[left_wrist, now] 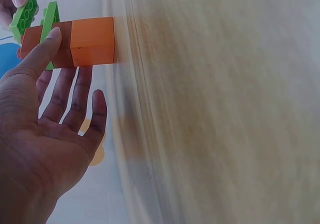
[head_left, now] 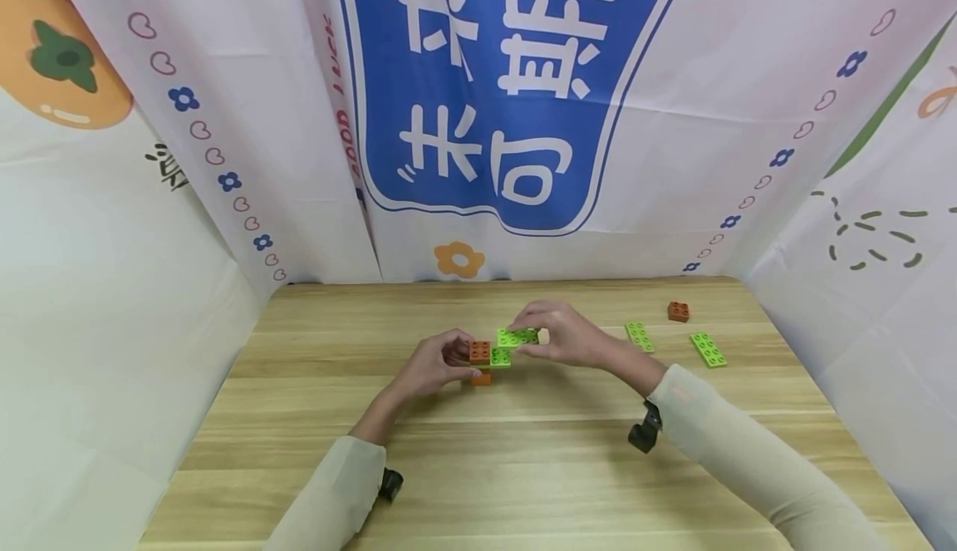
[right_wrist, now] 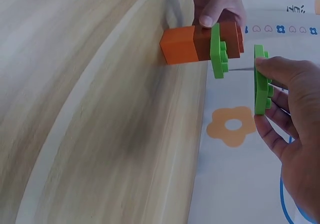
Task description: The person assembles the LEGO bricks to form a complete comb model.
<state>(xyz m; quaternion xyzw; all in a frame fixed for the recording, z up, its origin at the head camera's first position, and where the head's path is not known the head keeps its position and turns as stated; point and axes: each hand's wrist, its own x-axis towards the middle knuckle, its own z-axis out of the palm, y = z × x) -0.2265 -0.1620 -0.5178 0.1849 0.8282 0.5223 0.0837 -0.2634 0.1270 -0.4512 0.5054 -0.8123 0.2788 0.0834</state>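
A stack of toy building bricks stands upright on the table. Its orange base brick sits lowest, with a reddish-brown brick above it. Then comes a green plate that juts out to the right, topped by another reddish-brown brick. My left hand grips this stack from the left, thumb on the near side and fingers behind. Just above the jutting plate, my right hand pinches a second green plate between thumb and fingers. A gap separates that plate from the stack in the right wrist view.
On the right of the wooden table lie two more green plates, a nearer one and one by the right forearm. A loose reddish-brown brick is behind them. A printed cloth hangs along the table's back edge.
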